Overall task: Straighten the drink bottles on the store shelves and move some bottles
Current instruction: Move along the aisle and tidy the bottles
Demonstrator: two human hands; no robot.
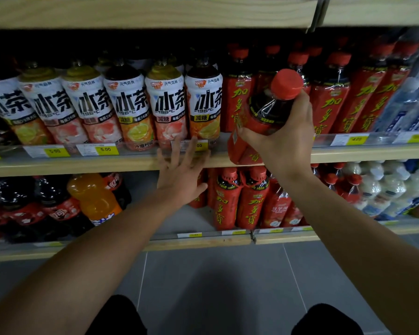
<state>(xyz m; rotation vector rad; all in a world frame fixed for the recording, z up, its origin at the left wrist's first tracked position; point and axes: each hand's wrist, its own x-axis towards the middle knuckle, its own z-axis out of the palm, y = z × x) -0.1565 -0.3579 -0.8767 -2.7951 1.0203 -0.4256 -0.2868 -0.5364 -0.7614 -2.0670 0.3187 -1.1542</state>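
Landmark: middle shelf edge [131, 163]. Nearest to camera, the left hand [179, 175] is being held flat against that edge, fingers straight and spread, tips reaching over the price strip [104, 150] below the white-label tea bottles [165, 105]; nothing is being gripped by it. Just right of it, and out in front of the same edge, the red-capped bottle [264, 117] is being gripped by the right hand [283, 141], fingers wrapped round its upper body just under the cap [287, 84]. The bottle's long axis is being held tilted, cap up and leaning right, base hanging down past the shelf edge, so it is not standing on the shelf. Behind it, further in above that edge, the row of matching red bottles [329, 97] is being kept upright. Judgement: the right hand is the nearer one to that row, and the coming move is being governed by the tilt, which needs bringing to vertical before the base is set down behind the edge.
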